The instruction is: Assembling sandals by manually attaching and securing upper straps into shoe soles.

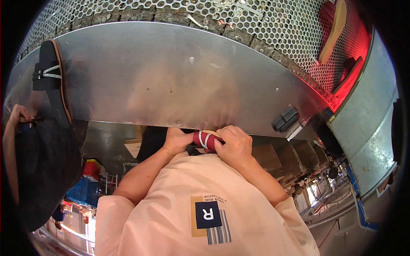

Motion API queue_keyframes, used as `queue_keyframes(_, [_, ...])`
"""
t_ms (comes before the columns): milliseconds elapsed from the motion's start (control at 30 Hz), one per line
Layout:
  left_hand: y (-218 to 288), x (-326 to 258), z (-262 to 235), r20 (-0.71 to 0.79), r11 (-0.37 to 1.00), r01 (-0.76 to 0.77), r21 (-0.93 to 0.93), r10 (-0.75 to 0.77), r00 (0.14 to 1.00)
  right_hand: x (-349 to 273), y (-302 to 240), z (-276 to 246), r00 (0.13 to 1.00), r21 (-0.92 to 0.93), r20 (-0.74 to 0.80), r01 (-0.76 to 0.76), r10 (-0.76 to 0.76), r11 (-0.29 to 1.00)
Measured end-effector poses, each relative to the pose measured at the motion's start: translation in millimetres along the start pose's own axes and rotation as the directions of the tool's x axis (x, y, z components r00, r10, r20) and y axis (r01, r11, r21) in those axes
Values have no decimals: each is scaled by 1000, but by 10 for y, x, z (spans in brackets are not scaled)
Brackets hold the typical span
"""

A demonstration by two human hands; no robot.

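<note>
My left hand (177, 141) and my right hand (234, 147) are close together at the near edge of a shiny metal plate (171, 77). Both hold a small red sandal (206, 140) with thin silver straps and a tan sole. The fingers of both hands wrap around it, so most of the sandal is hidden. My forearms rise from a peach T-shirt (179, 200) that fills the lower middle of the view.
A black sandal (49, 72) with silver straps lies on the plate's far left. Beside it stands another person in dark clothes, hand (17, 115) raised. Red sandals with tan soles (335, 30) lie on perforated mesh (256, 21) at the back. A black device (285, 119) sits on the plate's right.
</note>
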State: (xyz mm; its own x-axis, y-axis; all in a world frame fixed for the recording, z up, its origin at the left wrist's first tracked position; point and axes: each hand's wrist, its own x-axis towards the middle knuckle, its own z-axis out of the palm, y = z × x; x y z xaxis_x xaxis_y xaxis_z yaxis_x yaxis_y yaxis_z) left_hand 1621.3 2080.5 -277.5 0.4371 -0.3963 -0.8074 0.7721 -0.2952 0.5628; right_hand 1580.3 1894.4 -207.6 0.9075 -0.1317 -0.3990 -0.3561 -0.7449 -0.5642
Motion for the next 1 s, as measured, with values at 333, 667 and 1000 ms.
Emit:
queue_keyframes(333, [-83,36,-45,39,999,12,41,-14,999,25,-53,-1,997,-33,42,-68,70,997])
queue_keyframes(667, [-122,58,-58,75,996,16,85,-22,997,58,-111,-35,975,-72,131,-171,179,983])
queue_keyframes(1000, [-119,91,-60,70,987,15,163,-27,997,97,-148,-52,954,-100,189,-218,234,971])
